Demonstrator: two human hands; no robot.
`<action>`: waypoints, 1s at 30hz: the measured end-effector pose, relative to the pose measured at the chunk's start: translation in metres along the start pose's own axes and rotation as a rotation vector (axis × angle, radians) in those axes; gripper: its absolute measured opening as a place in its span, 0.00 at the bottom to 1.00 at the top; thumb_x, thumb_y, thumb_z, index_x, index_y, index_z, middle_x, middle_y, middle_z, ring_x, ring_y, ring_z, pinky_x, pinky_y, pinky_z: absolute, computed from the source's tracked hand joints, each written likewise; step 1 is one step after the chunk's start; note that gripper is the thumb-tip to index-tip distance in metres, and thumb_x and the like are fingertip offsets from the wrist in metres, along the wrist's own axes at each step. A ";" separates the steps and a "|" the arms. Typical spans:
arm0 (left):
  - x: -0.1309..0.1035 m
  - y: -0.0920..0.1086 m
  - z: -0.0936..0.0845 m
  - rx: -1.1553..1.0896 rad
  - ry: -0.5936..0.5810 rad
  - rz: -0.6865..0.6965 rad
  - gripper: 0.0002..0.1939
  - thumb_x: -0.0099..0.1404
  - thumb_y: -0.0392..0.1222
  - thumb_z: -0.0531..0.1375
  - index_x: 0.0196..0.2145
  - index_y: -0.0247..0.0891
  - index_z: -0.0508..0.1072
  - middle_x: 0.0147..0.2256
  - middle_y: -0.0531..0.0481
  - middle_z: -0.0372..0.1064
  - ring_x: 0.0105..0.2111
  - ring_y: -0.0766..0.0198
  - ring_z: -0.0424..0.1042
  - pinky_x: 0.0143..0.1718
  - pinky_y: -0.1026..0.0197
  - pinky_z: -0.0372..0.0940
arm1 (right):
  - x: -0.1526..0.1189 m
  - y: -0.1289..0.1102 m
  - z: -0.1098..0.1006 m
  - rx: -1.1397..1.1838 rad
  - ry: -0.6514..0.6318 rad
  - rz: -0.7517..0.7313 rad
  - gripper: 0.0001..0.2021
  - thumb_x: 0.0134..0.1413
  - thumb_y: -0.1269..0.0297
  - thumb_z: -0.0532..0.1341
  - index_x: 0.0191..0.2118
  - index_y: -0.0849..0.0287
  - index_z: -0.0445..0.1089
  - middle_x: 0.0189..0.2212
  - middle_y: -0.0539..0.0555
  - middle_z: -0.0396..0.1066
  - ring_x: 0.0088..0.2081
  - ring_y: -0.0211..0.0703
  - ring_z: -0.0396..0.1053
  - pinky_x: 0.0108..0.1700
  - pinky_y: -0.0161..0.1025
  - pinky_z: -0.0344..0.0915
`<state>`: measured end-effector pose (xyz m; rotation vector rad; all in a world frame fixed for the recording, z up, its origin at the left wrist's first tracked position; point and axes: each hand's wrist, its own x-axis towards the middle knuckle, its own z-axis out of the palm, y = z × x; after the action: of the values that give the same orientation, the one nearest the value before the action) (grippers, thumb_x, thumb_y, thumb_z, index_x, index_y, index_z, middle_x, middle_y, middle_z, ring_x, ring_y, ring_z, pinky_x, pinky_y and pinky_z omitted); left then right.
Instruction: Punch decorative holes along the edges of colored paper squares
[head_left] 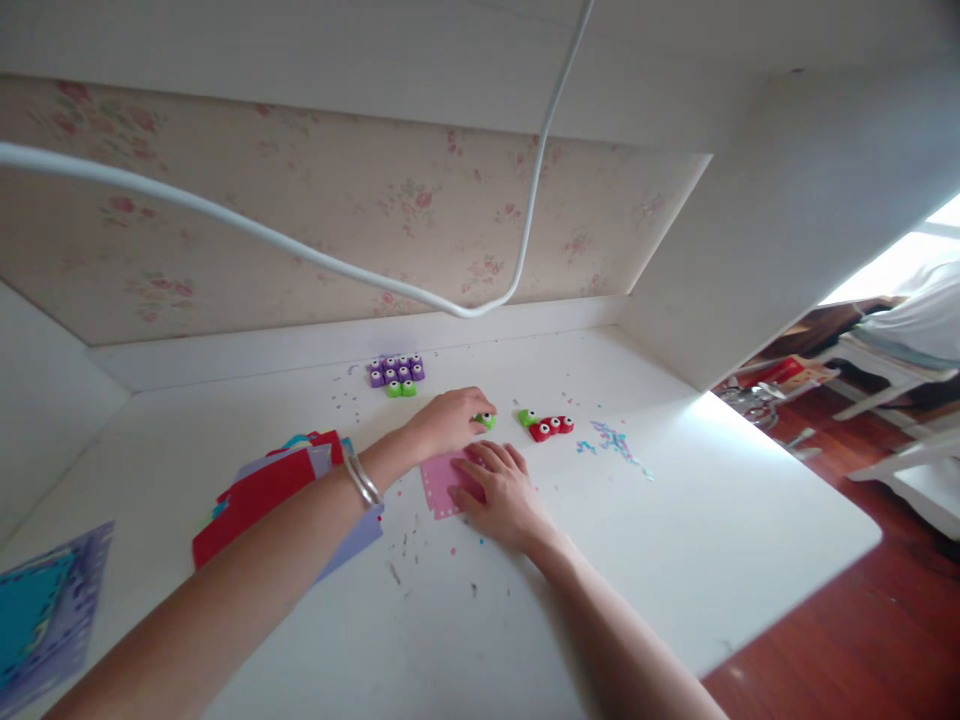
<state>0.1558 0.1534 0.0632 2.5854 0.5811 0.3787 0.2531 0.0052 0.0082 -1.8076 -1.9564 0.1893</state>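
My left hand (448, 418), with a silver bangle at its wrist, has its fingers closed around a small green craft punch (486, 421) at the far edge of a pink paper sheet (441, 488). Small holes run along the sheet's edges. My right hand (501, 494) lies on the sheet with fingers spread. Just to the right sits another green punch (527, 416) beside several red punches (553, 428). Behind my left hand, purple punches (396, 370) stand in rows with two green punches (401, 388) in front.
Coloured paper sheets (255, 490) are stacked under my left forearm. Punched purple and blue sheets (67, 600) lie at the far left. Tiny paper cutouts (619, 443) are scattered on the white desk (645, 570). A white cable (337, 262) hangs across the view.
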 end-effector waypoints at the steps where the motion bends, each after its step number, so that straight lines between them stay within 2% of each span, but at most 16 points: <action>1: 0.011 0.001 0.008 -0.002 -0.019 0.016 0.15 0.60 0.33 0.59 0.44 0.44 0.78 0.47 0.49 0.72 0.45 0.59 0.72 0.52 0.61 0.62 | 0.000 0.000 0.000 0.002 0.002 0.004 0.17 0.59 0.55 0.60 0.53 0.48 0.71 0.55 0.55 0.68 0.59 0.51 0.58 0.63 0.54 0.46; 6: 0.048 0.000 0.039 -0.002 -0.076 0.069 0.15 0.59 0.30 0.59 0.40 0.43 0.79 0.44 0.48 0.75 0.43 0.58 0.73 0.48 0.60 0.64 | 0.002 0.000 -0.003 0.019 0.008 0.017 0.17 0.58 0.53 0.61 0.52 0.47 0.72 0.53 0.54 0.69 0.56 0.51 0.60 0.62 0.52 0.47; 13: 0.068 -0.005 0.064 0.002 -0.056 0.095 0.17 0.62 0.30 0.56 0.45 0.43 0.76 0.48 0.46 0.74 0.48 0.57 0.71 0.53 0.58 0.61 | 0.003 0.002 -0.006 0.023 0.000 0.031 0.16 0.56 0.52 0.62 0.50 0.46 0.72 0.51 0.52 0.70 0.56 0.51 0.60 0.61 0.52 0.47; 19: 0.082 -0.005 0.072 0.007 -0.054 0.128 0.18 0.64 0.31 0.56 0.48 0.42 0.75 0.50 0.46 0.73 0.51 0.58 0.70 0.55 0.59 0.60 | 0.004 0.003 -0.006 0.021 -0.006 0.030 0.14 0.56 0.53 0.62 0.48 0.47 0.73 0.51 0.52 0.70 0.56 0.51 0.60 0.61 0.51 0.47; 30: 0.105 0.003 0.078 0.080 -0.106 0.193 0.19 0.63 0.30 0.57 0.50 0.42 0.76 0.50 0.45 0.74 0.49 0.56 0.72 0.51 0.60 0.63 | 0.004 0.003 -0.006 0.020 -0.011 0.025 0.13 0.55 0.54 0.63 0.46 0.48 0.73 0.50 0.53 0.70 0.56 0.52 0.59 0.61 0.52 0.47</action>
<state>0.2764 0.1704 0.0152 2.7279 0.3172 0.2830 0.2581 0.0083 0.0138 -1.8223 -1.9332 0.2269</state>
